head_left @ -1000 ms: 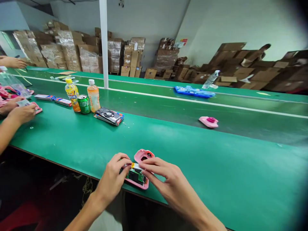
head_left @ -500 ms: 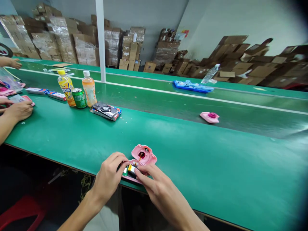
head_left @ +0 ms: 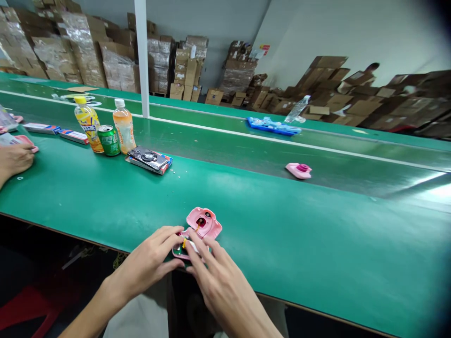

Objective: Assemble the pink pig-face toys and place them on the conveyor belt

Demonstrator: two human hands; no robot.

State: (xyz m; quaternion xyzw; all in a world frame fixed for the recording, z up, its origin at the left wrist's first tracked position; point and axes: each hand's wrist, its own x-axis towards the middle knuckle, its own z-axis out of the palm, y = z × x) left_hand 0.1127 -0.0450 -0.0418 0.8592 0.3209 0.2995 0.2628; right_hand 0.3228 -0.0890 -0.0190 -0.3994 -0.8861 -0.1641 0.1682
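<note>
A pink toy camera shell (head_left: 203,222) lies open at the near edge of the green table (head_left: 317,244), its inner side up. Beside it lies its other pink half with a circuit board and a small yellow-ended part (head_left: 184,242). My left hand (head_left: 152,260) lies against the left side of that half, fingers curled onto it. My right hand (head_left: 214,277) reaches over it from the right, fingertips pressing on the board, which they mostly hide.
Two drink bottles (head_left: 123,126), a green can (head_left: 108,140) and a stack of flat boxes (head_left: 148,159) stand at the left. Another pink shell (head_left: 299,170) and a blue tray (head_left: 273,126) lie on the belt. Another person's hand (head_left: 14,157) works at far left. Cardboard boxes line the back.
My view has swung right and down. Both hands drew closer over the board half, and the right fingers now cover more of it. The upper pink shell stays uncovered.
</note>
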